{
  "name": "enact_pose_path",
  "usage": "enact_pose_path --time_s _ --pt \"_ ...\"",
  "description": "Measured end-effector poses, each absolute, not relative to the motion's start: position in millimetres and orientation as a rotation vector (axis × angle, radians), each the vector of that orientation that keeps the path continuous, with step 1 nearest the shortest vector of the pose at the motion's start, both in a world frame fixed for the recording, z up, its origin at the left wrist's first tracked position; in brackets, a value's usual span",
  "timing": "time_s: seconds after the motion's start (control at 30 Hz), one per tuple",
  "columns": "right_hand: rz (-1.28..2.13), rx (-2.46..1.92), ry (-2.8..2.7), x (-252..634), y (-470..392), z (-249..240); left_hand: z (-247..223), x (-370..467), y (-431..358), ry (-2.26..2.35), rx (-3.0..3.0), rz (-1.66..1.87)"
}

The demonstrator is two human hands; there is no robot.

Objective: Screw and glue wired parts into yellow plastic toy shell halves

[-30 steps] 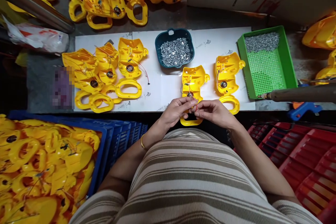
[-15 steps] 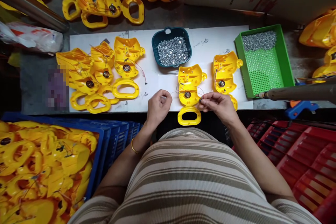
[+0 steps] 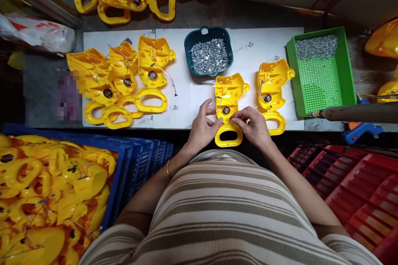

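Note:
In front of me lies a yellow plastic shell half (image 3: 230, 87) with a round speaker (image 3: 226, 110), thin wires and an oval handle at its near end. My left hand (image 3: 203, 127) is at the shell's left side, fingers apart, its thumb tip by the lower edge near the speaker. With thumb and forefinger my right hand (image 3: 253, 126) pinches the wire's small dark end piece (image 3: 230, 118) over the shell, just below the speaker. The fingertips partly cover that piece. Another shell half (image 3: 273, 76) with a speaker and handle lies to the right of my right hand.
Behind the shell stands a dark teal basket (image 3: 188, 56) of small metal parts. At right is a green tray (image 3: 346, 66) holding screws, with a rod-like tool (image 3: 357, 114) in front. Several yellow shells (image 3: 152, 60) lie left; a blue crate (image 3: 120, 174) holds more.
My left hand has moved right to the shell and spread its fingers. My right hand has brought the wire's dark end piece inward, from the shell's right edge to below the speaker.

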State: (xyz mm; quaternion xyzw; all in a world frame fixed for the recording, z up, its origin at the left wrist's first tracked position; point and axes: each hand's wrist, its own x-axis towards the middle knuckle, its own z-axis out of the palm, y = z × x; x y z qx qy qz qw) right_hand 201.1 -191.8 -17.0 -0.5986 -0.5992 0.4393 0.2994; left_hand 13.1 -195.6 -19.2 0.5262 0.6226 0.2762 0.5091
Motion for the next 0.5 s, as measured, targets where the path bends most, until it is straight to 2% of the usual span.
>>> enact_pose_path --time_s 0.17,0.37,0.5 --pt "1.181 -1.632 -1.58 197.8 -193.8 -19.0 -19.7 17.3 -200.4 1.484 1.414 0.632" --pt "1.684 -1.529 -1.024 199.0 -190.9 -4.9 -19.3 15.7 -208.0 1.579 1.799 0.867" --pt "1.853 -1.491 -0.874 197.2 -189.6 5.9 -14.9 13.9 -208.9 1.525 2.163 0.982"
